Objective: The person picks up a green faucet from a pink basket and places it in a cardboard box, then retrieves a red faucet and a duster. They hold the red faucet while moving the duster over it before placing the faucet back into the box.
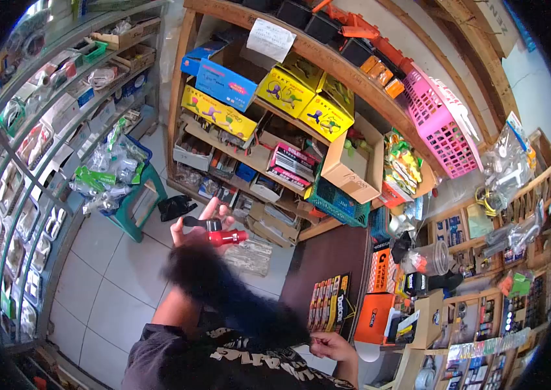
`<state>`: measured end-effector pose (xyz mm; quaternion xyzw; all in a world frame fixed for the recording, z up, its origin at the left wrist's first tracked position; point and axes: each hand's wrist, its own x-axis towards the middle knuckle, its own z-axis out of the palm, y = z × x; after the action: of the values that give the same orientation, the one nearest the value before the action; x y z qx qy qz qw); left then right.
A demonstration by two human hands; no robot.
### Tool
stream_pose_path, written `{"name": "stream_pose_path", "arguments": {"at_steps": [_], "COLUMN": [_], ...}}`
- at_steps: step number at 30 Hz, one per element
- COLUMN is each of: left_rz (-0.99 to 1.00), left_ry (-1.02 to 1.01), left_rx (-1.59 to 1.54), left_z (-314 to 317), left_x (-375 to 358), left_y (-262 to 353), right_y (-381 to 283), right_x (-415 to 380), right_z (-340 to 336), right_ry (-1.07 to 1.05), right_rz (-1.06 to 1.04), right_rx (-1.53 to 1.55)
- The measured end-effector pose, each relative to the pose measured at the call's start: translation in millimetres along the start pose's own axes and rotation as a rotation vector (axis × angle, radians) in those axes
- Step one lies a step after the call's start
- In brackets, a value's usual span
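Grip of the left hand (180,233) was partly closed: a red-and-black object (228,238) was held by its black part across curled fingers, its red end pointed right, above the tiled floor (103,318). On its near side, a long dark thing (249,305), heavily blurred, was stretched rightward across the printed shirt (249,364) toward the right hand (331,346). There the fingers were bent, near the brown table (321,257); whether the dark thing's end was held could not be told.

Handling, as judged: the object was best steadied by its black part, with the red end left uncovered and the dark thing's length kept controlled, so that the flat boxes (328,304) on the table's near part would not be caught.

Farther out, an orange box (371,318) was noted at right, a green stool (133,227) bearing plastic bags (109,166) at left, yellow boxes (220,116) on the far shelving.

The left wrist was hidden by the dark thing, whose nature was lost to blur. No marking on the object was legible. Side shelves were cut off by the lens's black border.
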<state>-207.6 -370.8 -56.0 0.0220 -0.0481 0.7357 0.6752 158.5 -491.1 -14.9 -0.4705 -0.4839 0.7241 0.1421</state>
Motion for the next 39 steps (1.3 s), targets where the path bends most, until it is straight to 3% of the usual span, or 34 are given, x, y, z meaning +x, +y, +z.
{"name": "stream_pose_path", "arguments": {"at_steps": [4, 5, 8, 9, 11, 14, 15, 17, 18, 19, 21, 22, 23, 24, 25, 27, 29, 31, 33, 35, 37, 39], "left_rz": [0.024, 0.041, 0.025, 0.034, 0.047, 0.087, 0.115, 0.168, 0.152, 0.148, 0.164, 0.171, 0.182, 0.182, 0.209, 0.194, 0.201, 0.221, 0.259, 0.272, 0.267, 0.275], "left_ry": [-0.104, -0.005, -0.216, -0.118, -0.332, -0.103, -0.167, -0.041, -0.176, -0.162, -0.118, -0.154, -0.194, -0.049, -0.035, -0.241, -0.131, -0.338, -0.177, -0.162, -0.387, -0.407], "left_rx": [-0.052, -0.019, -0.058, -0.037, -0.043, 0.061, 0.074, 0.183, 0.102, 0.15, 0.143, 0.151, 0.156, 0.066, 0.116, 0.223, 0.188, 0.21, 0.139, 0.053, 0.204, 0.217], "left_z": [-5, -4, 20, 24, 22, 26, 29, 40, 35, 32, 33, 36, 39, 49, 49, 52, 61, 59, 69, 64, 51, 46], "left_x": [6, 7, 10, 5, 3, -16, -19, -30, -30, -32, -37, -39, -42, -46, -48, -49, -58, -55, -67, -68, -64, -64], "left_y": [8, 11, 5, 5, 4, 16, 18, 22, 23, 29, 27, 27, 27, 30, 31, 36, 37, 40, 37, 42, 45, 47], "right_y": [-13, -16, -18, -14, -7, 0, 2, 5, 5, 6, 1, -2, 2, 7, 10, 9, 14, 11, 9, 9, 13, 6], "right_x": [2, 2, -3, -5, -5, -5, -5, -2, -2, -4, -2, 2, 4, 6, 7, 13, 14, 18, 19, 20, 19, 17], "right_z": [6, 5, 12, 16, 19, 23, 23, 19, 21, 27, 42, 41, 41, 41, 39, 37, 40, 42, 34, 33, 32, 31], "right_ry": [0.08, 0.08, -0.07, -0.064, 0.041, 0.049, 0.037, -0.051, -0.131, -0.129, 0.086, 0.026, 0.023, -0.027, -0.078, -0.175, -0.071, -0.045, -0.161, -0.207, -0.259, -0.173], "right_rz": [0.014, 0.02, 0.005, 0.005, -0.11, -0.11, -0.095, -0.102, -0.106, -0.103, -0.168, -0.183, -0.188, -0.146, -0.103, -0.161, -0.192, -0.259, -0.219, -0.202, -0.234, -0.193], "right_rx": [-0.099, -0.105, 0.034, 0.042, -0.168, 0.006, 0.158, 0.082, 0.009, 0.021, -0.135, -0.232, -0.228, -0.081, 0.062, 0.014, -0.135, -0.11, 0.005, 0.048, 0.015, -0.172]}}
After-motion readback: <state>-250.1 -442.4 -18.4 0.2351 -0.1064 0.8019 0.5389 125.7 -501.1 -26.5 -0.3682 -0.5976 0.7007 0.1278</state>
